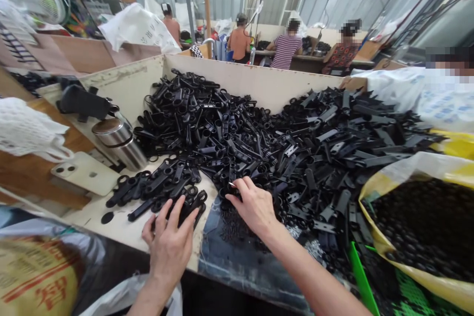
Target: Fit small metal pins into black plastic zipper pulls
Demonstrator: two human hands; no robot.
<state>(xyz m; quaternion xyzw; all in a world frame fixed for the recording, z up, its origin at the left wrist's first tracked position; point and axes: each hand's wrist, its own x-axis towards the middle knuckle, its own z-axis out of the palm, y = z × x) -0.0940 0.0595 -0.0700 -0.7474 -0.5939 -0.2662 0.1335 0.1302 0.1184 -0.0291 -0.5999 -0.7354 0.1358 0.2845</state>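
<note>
Right now, the left hand (168,247) is touching black plastic zipper pulls (159,185) with fingers (177,215) spread apart, the right hand (254,207) is pressing its fingers together in the big pile (237,143) on the white bench (111,222), and people (287,47) are sitting far away.

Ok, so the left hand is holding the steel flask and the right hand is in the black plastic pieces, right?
Not quite: the left hand is on black plastic pieces, not the steel flask, which sits apart from it. The right hand is in the pieces, as you said. The head view shows this.
</note>
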